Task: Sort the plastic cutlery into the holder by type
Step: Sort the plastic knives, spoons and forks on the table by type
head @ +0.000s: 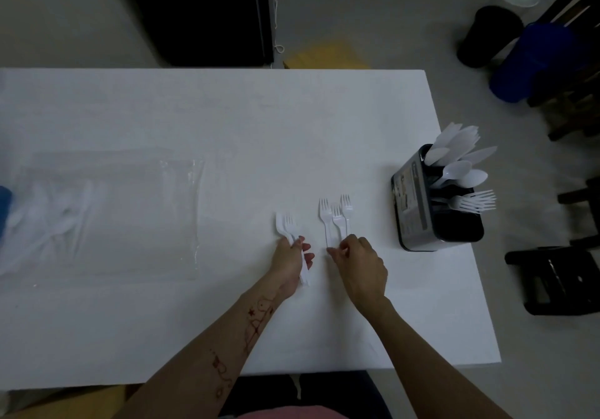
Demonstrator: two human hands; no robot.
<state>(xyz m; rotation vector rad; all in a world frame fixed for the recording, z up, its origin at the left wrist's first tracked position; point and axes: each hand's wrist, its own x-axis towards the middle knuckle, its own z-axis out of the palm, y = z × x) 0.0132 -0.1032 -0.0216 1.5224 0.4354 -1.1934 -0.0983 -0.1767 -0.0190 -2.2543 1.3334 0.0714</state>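
In the head view, three white plastic forks (336,220) lie side by side on the white table (194,120), left of the cutlery holder (418,211). The right hand (360,264) pinches at their handle ends, and the left hand (293,261) grips a fork and spoon bundle (286,224). They look light, thin, slick and springy, so they are best gathered by the handles.

1. Dim overall, cool grey-blue cast; no light source in view.
2. The white rectangular table (227,120) is the brightest area; shadows are soft and faint.
3. Small glints on the clear crumpled plastic bag (107,214).
4. Wide-angle bending at the edges; table sides splay.
5. Corners murky; the dark stools (558,275) lose detail.
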